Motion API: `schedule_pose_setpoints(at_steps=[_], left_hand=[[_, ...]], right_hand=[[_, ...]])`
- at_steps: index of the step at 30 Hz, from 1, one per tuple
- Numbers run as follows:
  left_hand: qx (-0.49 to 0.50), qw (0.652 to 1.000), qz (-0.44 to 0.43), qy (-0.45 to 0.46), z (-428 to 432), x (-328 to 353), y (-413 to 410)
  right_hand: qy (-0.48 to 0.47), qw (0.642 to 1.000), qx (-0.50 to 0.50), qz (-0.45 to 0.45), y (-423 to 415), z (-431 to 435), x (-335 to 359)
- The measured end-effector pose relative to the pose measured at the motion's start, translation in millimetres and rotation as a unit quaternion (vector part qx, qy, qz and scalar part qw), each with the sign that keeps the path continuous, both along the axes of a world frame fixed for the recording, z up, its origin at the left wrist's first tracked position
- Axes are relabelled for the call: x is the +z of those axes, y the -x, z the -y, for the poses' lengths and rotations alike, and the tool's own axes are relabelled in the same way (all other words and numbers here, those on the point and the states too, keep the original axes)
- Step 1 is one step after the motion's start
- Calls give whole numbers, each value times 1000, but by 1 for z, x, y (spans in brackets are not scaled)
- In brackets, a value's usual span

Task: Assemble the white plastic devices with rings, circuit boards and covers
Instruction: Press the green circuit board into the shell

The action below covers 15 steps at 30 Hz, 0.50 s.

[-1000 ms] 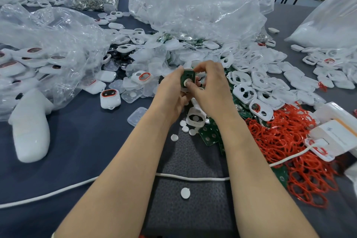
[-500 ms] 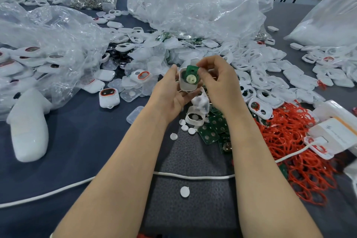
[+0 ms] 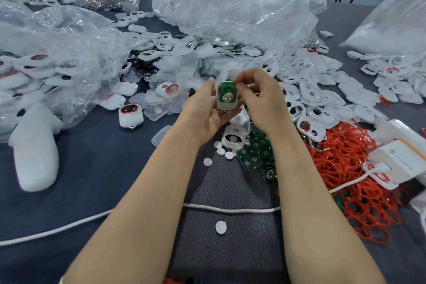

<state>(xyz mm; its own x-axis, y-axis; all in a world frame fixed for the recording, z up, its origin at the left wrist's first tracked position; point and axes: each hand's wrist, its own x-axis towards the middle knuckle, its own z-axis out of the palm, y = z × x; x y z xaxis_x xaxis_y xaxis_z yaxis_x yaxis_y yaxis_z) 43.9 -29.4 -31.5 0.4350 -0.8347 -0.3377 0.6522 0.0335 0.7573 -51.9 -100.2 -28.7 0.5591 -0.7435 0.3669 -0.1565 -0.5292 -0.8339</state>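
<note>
My left hand (image 3: 202,113) holds a white plastic shell (image 3: 227,105) upright above the table. A green circuit board (image 3: 227,93) with a round metal battery clip lies inside the shell. My right hand (image 3: 260,99) pinches the board's top edge with thumb and fingertips. Below the hands another open white shell (image 3: 232,139) lies on the table beside loose green boards (image 3: 251,157) and small white discs (image 3: 220,151). A heap of red rings (image 3: 352,168) lies to the right. White covers (image 3: 311,92) are piled behind it. A finished device (image 3: 130,115) with a red ring sits to the left.
Crumpled clear plastic bags (image 3: 230,11) fill the back and left (image 3: 57,48). A white cable (image 3: 230,208) crosses the dark mat under my forearms. A white charger box (image 3: 401,159) stands at the right edge. A white foam piece (image 3: 34,145) lies at the left.
The shell now faces me upright and the green board sits deeper inside it. My right fingers have shifted to the board's top edge. Both hands stayed in roughly the same place.
</note>
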Motion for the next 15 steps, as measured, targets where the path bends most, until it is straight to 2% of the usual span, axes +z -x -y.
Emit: schedule_pose_setpoints(at_steps=[7,15], left_hand=[[5,1000,-4,-2,1,0,1],[0,1000,-1,-12,1,0,1]], right_hand=[[2,1000,-5,-15,0,-2,0],[50,997,-50,-37,-4,1,-6]])
